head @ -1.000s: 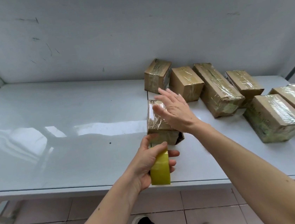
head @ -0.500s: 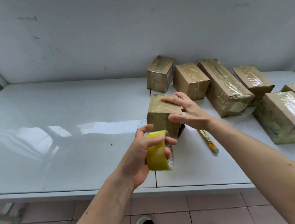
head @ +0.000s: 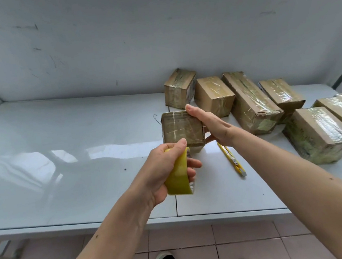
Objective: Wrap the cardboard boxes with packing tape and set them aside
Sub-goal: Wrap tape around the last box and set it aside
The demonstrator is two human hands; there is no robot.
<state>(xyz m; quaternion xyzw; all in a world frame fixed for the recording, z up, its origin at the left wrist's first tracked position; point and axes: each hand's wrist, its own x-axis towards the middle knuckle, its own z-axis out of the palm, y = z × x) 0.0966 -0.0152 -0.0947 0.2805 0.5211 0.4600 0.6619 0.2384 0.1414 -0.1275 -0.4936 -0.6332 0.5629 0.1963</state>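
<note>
Gripping tape roll (head: pixel 178 174), left hand (head: pixel 164 168); box (head: pixel 181 129) glossy, tape-wrapped, upright.

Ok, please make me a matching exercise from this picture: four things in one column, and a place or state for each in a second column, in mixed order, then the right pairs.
Things:
1. roll of tape
2. utility knife
3. small box
4. long box

Places or states:
A. lies on the table right of the left hand
B. gripped in the left hand
C. set aside near the wall, nobody touches it
D. right hand against its right side

Pairs: 1-B, 2-A, 3-D, 4-C
</note>
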